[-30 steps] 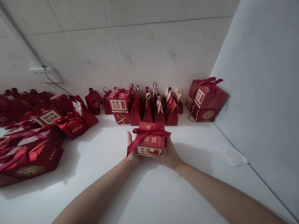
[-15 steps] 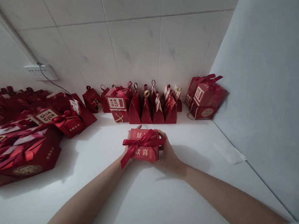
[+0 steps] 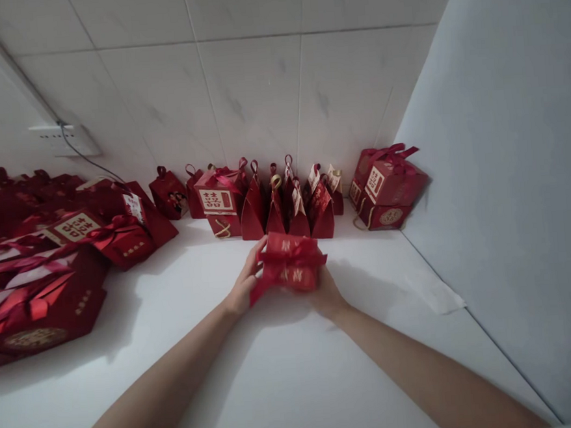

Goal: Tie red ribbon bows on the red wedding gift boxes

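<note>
Between my two hands is a small red gift box (image 3: pixel 297 276) with gold characters and a dark red ribbon bow across its top; it is slightly blurred. My left hand (image 3: pixel 247 276) presses against its left side, fingers along the edge beside a hanging ribbon tail. On the right side my right hand (image 3: pixel 329 292) grips the box, its fingers mostly hidden behind it. Just beyond the box stands a row of small pointed red gift boxes (image 3: pixel 254 219) with loop handles, close to the tiled wall.
Many red boxes with ribbons (image 3: pixel 42 309) crowd the table's left side. Stacked red boxes (image 3: pixel 394 193) stand in the right corner by a pale panel (image 3: pixel 501 160). A white slip (image 3: pixel 440 292) lies near that panel. A cable (image 3: pixel 90 152) runs down from the wall socket (image 3: pixel 65 139).
The held gift box has moved to the right and a little away from me, turning slightly. My left hand shows more at its left side. The view has shifted slightly.
</note>
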`<state>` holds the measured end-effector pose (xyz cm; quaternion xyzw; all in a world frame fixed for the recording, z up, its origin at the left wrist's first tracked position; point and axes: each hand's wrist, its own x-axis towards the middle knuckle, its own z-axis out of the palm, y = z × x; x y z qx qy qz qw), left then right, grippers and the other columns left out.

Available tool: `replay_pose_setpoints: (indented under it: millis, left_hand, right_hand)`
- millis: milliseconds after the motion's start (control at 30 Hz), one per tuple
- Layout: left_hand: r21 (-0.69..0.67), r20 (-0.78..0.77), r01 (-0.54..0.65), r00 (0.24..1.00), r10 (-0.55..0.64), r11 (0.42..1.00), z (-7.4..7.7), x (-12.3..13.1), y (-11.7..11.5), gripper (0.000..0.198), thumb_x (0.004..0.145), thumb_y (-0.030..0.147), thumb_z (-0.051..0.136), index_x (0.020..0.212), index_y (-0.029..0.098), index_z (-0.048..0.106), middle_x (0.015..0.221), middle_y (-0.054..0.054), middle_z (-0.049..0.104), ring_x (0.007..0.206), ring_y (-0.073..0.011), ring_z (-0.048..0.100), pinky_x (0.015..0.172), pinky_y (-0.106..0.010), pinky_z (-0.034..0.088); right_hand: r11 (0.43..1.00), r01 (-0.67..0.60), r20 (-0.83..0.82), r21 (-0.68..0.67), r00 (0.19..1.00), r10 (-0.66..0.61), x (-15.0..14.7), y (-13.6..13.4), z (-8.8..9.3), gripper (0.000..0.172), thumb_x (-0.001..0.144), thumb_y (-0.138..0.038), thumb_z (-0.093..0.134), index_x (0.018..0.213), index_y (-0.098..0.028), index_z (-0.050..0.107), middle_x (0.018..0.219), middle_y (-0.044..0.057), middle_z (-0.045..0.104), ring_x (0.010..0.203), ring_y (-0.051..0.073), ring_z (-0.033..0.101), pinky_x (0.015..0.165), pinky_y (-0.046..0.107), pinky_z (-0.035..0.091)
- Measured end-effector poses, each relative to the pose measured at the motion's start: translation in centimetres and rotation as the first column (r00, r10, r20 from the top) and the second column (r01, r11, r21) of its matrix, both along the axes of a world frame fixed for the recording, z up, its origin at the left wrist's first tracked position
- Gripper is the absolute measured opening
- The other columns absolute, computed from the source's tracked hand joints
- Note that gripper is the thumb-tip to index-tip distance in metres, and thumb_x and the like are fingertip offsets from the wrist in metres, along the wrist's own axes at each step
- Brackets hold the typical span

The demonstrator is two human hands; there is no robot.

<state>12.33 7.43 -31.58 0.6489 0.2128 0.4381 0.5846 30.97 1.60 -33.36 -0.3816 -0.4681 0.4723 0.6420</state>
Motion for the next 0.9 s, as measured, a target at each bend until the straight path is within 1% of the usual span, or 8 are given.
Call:
replay_pose_setpoints:
  millis: [100,200,267,333,467,633,767,900]
  left_hand:
    - [-0.024,-0.042,0.036,0.998,-0.037,0.999,-0.5,-0.3,0.4,0.057,0.091,0.050,0.053,0.142,0.023,0.051,0.153,-0.009,0.042,0.144,-0.0333,0.031,0.120,-0.050,0.024]
    - [-0.039,-0.129,0.134,0.982,-0.138,0.990,-0.4,-0.1,0.2,0.067,0.091,0.043,0.059,0.150,0.025,0.036,0.154,-0.009,0.041,0.142,-0.0326,0.037,0.119,-0.049,0.029]
    - [-0.026,-0.186,0.102,0.977,-0.105,0.994,-0.4,0.0,0.2,0.077,0.086,0.038,0.067,0.153,0.026,0.030,0.153,-0.010,0.042,0.139,-0.0330,0.041,0.117,-0.049,0.032]
    - [-0.016,-0.198,0.002,0.980,-0.005,1.000,-0.7,0.1,0.3,0.079,0.086,0.040,0.067,0.153,0.025,0.029,0.151,-0.010,0.045,0.138,-0.0336,0.042,0.118,-0.051,0.030]
    - [-0.093,-0.063,-0.137,0.989,0.132,0.986,-1.5,0.1,1.0,0.063,0.091,0.055,0.053,0.144,0.022,0.048,0.146,-0.008,0.051,0.142,-0.0323,0.037,0.122,-0.047,0.022]
    - [-0.217,0.023,-0.101,0.994,0.109,0.971,-2.0,0.3,1.2,0.061,0.093,0.059,0.046,0.137,0.019,0.057,0.132,-0.008,0.064,0.141,-0.0309,0.040,0.122,-0.046,0.023]
    - [-0.204,-0.007,-0.127,0.992,0.128,0.971,-2.2,0.4,1.0,0.060,0.094,0.059,0.044,0.137,0.019,0.056,0.134,-0.008,0.062,0.142,-0.0296,0.038,0.122,-0.045,0.021]
    - [-0.200,0.000,-0.138,0.990,0.141,0.970,-1.9,0.5,0.7,0.061,0.093,0.060,0.046,0.139,0.020,0.054,0.142,-0.007,0.056,0.142,-0.0307,0.037,0.121,-0.046,0.022]
  right_hand:
    - [0.996,0.083,0.029,0.014,0.996,-0.083,0.7,-0.1,-0.4,0.083,0.067,-0.036,0.085,0.136,-0.024,0.041,0.135,0.010,0.055,0.122,0.029,0.056,0.105,0.049,0.047]
    - [0.999,0.027,-0.029,-0.046,0.999,-0.028,1.1,0.1,-0.3,0.062,0.080,-0.046,0.072,0.134,-0.025,0.047,0.123,0.007,0.066,0.114,0.028,0.062,0.102,0.049,0.049]
    - [0.998,-0.028,-0.091,-0.060,0.996,0.023,1.1,0.1,-0.1,0.055,0.087,-0.051,0.063,0.135,-0.026,0.050,0.121,0.006,0.069,0.116,0.028,0.063,0.103,0.050,0.048]
    - [0.994,-0.101,-0.134,-0.038,0.986,0.095,1.0,-0.1,0.2,0.051,0.092,-0.051,0.056,0.136,-0.027,0.051,0.125,0.006,0.067,0.121,0.028,0.060,0.109,0.051,0.043]
    - [0.967,-0.255,-0.165,0.024,0.953,0.255,0.9,-0.6,0.6,0.059,0.090,-0.045,0.061,0.145,-0.035,0.041,0.145,0.002,0.053,0.135,0.025,0.048,0.115,0.050,0.035]
    - [0.960,-0.276,-0.133,-0.043,0.954,0.269,0.8,-0.6,0.3,0.085,0.082,-0.042,0.071,0.150,-0.046,0.021,0.154,0.000,0.039,0.133,0.025,0.049,0.100,0.047,0.052]
    - [0.967,-0.250,-0.101,-0.057,0.965,0.243,0.9,-0.5,0.0,0.084,0.083,-0.042,0.070,0.151,-0.046,0.020,0.154,0.001,0.039,0.129,0.024,0.053,0.094,0.042,0.056]
    - [0.959,-0.280,-0.099,-0.036,0.956,0.276,1.2,-0.6,0.3,0.079,0.085,-0.045,0.066,0.150,-0.046,0.021,0.155,0.000,0.037,0.132,0.025,0.050,0.092,0.041,0.056]
